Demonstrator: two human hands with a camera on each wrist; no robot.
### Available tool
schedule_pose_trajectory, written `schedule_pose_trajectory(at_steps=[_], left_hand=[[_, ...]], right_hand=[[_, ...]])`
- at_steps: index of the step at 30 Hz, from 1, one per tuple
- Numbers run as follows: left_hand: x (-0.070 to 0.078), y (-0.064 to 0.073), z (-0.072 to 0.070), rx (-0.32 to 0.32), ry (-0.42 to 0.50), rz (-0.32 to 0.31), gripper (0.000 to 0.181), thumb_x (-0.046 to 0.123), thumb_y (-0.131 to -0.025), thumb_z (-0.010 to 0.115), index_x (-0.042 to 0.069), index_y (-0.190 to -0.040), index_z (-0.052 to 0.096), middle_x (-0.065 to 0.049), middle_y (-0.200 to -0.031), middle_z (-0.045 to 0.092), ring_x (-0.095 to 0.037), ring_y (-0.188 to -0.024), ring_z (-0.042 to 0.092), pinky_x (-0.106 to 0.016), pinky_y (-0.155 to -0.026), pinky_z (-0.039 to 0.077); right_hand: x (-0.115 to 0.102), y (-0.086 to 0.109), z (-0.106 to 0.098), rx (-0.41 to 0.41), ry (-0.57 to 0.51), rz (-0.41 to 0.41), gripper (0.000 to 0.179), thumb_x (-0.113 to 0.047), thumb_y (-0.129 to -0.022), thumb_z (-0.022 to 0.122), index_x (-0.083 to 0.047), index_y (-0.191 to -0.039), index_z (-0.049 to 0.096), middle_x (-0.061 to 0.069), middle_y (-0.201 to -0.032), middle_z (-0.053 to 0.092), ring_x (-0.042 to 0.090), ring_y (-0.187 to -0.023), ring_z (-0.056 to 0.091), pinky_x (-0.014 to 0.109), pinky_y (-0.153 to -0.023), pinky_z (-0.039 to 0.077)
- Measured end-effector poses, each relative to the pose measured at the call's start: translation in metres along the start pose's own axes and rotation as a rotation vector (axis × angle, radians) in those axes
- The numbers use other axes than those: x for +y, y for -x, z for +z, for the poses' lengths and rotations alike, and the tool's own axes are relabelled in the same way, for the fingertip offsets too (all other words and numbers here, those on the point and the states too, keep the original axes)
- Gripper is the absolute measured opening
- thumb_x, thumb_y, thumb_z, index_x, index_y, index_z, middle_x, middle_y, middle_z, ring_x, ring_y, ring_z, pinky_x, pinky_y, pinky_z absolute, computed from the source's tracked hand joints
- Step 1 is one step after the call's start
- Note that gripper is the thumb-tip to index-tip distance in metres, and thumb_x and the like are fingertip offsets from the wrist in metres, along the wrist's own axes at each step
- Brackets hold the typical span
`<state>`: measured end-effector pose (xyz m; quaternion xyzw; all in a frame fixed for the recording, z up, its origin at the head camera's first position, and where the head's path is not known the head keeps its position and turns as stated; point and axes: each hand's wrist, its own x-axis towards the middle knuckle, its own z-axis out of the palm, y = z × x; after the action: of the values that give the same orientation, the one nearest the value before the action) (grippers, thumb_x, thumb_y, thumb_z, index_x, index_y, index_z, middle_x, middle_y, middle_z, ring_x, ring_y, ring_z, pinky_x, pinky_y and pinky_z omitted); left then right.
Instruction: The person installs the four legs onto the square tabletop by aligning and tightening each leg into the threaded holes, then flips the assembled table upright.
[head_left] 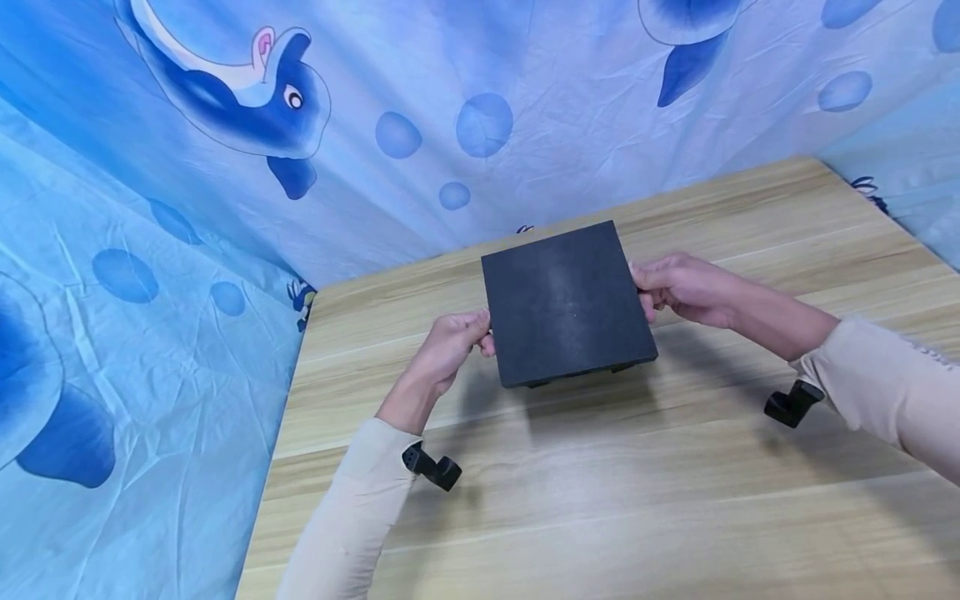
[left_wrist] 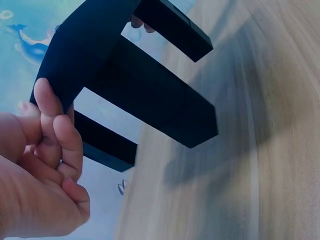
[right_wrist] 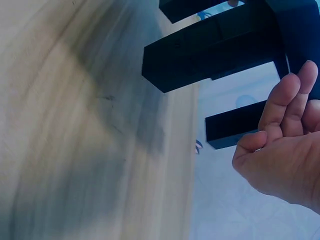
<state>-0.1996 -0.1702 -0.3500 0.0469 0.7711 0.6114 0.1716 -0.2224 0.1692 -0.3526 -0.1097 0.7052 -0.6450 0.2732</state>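
Observation:
A small black stool [head_left: 566, 304] with a square flat top is held above the wooden table, top facing up and a little tilted. On its left edge my left hand [head_left: 450, 342] grips with thumb above and fingers below. The opposite edge is pinched by my right hand [head_left: 686, 287] in the same way. Thick black legs [left_wrist: 160, 95] point down in the left wrist view, their ends seeming apart from the tabletop. The right wrist view shows the legs [right_wrist: 210, 47] too, beside the curled fingers [right_wrist: 280, 102]. From the head, the top hides most of the legs.
The wood-grain table [head_left: 600, 500] spreads under both arms, with the stool's shadow on it. Blue cloth [head_left: 420, 67] with cartoon sea animals hangs behind the table and along its left side. A black wrist camera [head_left: 431, 467] sticks out from the left sleeve, another [head_left: 793, 404] from the right.

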Motion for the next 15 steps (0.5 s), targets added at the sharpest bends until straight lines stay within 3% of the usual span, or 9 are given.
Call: schedule_pose_trajectory(at_steps=[5, 8, 11, 15], left_hand=[[-0.007, -0.002, 0.004, -0.01, 0.005, -0.065, 0.049, 0.027, -0.103, 0.046, 0.01, -0.059, 0.062, 0.004, -0.051, 0.056, -0.019, -0.1, 0.056, -0.04, -0.111, 0.024], [-0.01, -0.002, 0.004, -0.012, 0.011, -0.09, 0.047, 0.027, -0.103, 0.046, 0.011, -0.061, 0.063, 0.005, -0.051, 0.056, -0.015, -0.094, 0.057, -0.037, -0.106, 0.029], [-0.012, -0.002, 0.005, -0.006, -0.005, -0.112, 0.044, 0.028, -0.103, 0.046, 0.012, -0.066, 0.064, 0.004, -0.053, 0.057, -0.017, -0.082, 0.057, -0.033, -0.091, 0.034], [-0.015, -0.002, 0.005, 0.007, -0.026, -0.137, 0.045, 0.029, -0.103, 0.045, 0.012, -0.066, 0.064, 0.001, -0.054, 0.058, -0.021, -0.077, 0.057, -0.03, -0.075, 0.032]], right_hand=[[0.01, -0.002, 0.0, -0.014, -0.055, 0.073, 0.045, -0.04, -0.103, 0.042, -0.013, -0.071, 0.059, -0.002, -0.056, 0.057, 0.018, -0.066, 0.055, 0.039, -0.093, 0.025], [0.016, -0.004, 0.0, -0.02, -0.053, 0.095, 0.048, -0.041, -0.103, 0.041, -0.013, -0.068, 0.059, -0.002, -0.057, 0.057, 0.019, -0.074, 0.055, 0.042, -0.098, 0.022], [0.02, -0.005, 0.002, -0.022, -0.058, 0.106, 0.048, -0.04, -0.103, 0.04, -0.014, -0.068, 0.059, -0.002, -0.057, 0.057, 0.019, -0.075, 0.054, 0.042, -0.098, 0.019], [0.025, -0.006, 0.005, -0.007, -0.075, 0.108, 0.049, -0.04, -0.103, 0.04, -0.013, -0.066, 0.059, -0.002, -0.056, 0.057, 0.017, -0.064, 0.053, 0.036, -0.09, 0.024]])
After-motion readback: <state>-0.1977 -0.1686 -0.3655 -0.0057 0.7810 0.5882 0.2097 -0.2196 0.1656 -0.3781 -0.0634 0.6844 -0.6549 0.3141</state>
